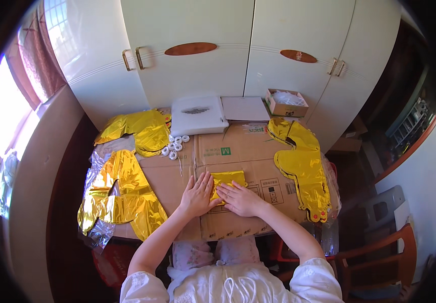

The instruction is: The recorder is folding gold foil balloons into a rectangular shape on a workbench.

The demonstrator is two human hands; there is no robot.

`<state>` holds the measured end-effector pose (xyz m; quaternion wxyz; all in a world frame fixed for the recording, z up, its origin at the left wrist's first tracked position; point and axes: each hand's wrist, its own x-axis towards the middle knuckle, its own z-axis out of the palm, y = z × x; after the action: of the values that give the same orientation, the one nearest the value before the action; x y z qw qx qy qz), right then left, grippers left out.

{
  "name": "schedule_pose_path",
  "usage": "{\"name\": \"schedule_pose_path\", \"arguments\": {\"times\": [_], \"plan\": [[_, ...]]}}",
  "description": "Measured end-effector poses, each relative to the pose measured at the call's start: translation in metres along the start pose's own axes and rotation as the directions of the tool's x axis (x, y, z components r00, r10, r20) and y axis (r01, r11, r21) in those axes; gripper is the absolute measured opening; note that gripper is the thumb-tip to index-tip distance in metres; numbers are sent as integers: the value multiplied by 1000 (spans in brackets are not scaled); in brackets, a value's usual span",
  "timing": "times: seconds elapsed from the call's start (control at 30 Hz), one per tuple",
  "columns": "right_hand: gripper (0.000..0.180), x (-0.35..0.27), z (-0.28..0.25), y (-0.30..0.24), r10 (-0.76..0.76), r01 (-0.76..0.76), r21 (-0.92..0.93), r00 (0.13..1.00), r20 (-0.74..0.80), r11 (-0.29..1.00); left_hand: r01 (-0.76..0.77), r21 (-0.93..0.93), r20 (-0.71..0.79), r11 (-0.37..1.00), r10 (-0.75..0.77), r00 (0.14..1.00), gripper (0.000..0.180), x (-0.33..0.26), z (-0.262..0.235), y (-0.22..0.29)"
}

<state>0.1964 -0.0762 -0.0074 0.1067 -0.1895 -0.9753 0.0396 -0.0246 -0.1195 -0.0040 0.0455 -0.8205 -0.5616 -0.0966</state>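
Note:
A small folded gold foil balloon (229,178) lies on the flattened cardboard sheet (238,151) that covers the table. My left hand (197,194) presses flat on its left edge, fingers spread. Beside it, my right hand (239,198) rests on the lower edge of the folded foil with the fingers pointing left. Both hands hold the foil down against the cardboard. Neither hand lifts it.
Unfolded gold foil balloons lie at the left (122,199), back left (139,129) and right (304,166). Small white ribbon rolls (174,145), a white flat box (197,113), a white sheet (244,108) and an open carton (286,102) sit at the back, before white cupboards (218,50). A wooden chair (379,257) stands right.

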Motion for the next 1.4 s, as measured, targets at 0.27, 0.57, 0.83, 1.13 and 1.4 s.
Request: {"name": "schedule_pose_path", "arguments": {"times": [0.27, 0.57, 0.83, 1.13, 1.4], "plan": [[51, 24, -10, 15, 344, -372, -22, 879, -330, 928, -1, 66, 71, 998, -3, 997, 98, 2, -6, -1], [82, 12, -4, 11, 401, -393, -136, 915, 41, 910, -66, 58, 144, 996, 57, 988, 107, 2, -15, -9], [93, 13, -2, 12, 430, -418, -149, 900, 66, 896, -24, 44, 145, 999, 18, 989, 98, -5, -17, -24], [99, 15, -13, 8, 446, -429, -145, 887, 122, 892, 0, -164, -92, 986, -15, 996, 65, 27, -31, -8], [106, 13, -9, 7, 460, -444, -132, 876, 142, 886, -40, 35, 77, 999, 37, 996, 97, 17, 4, -12]]}}
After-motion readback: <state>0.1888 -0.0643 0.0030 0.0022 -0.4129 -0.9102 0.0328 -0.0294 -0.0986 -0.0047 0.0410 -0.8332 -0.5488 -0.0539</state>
